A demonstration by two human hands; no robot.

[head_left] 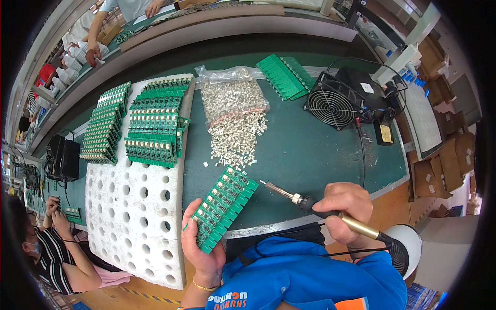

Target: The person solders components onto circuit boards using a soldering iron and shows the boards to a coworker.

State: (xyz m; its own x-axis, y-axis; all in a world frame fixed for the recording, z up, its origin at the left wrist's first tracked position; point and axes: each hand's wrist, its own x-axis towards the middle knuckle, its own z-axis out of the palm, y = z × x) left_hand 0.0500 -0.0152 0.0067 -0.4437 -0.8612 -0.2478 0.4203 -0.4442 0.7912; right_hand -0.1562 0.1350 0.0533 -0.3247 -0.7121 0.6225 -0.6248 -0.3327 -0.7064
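A green circuit board panel (pixel 221 209) with rows of small white connectors is gripped along its lower left edge by my left hand (pixel 203 248), tilted above the table's near edge. My right hand (pixel 347 211) is closed round a soldering iron (pixel 330 213) with a dark collar and a brass-coloured handle. The iron's tip points left and stops just short of the board's upper right edge, apart from it. Beyond the board, many small white connectors (pixel 235 137) spill out of a clear plastic bag (pixel 232 93) onto the green mat.
Stacked boards (pixel 155 124) lie on a white foam sheet (pixel 135 222) with round holes, at left. More green panels (pixel 285 76) lie at the back. A black fan (pixel 333 103) and a sponge holder (pixel 384 133) stand at right. Co-workers sit at left (pixel 62 253) and across the bench.
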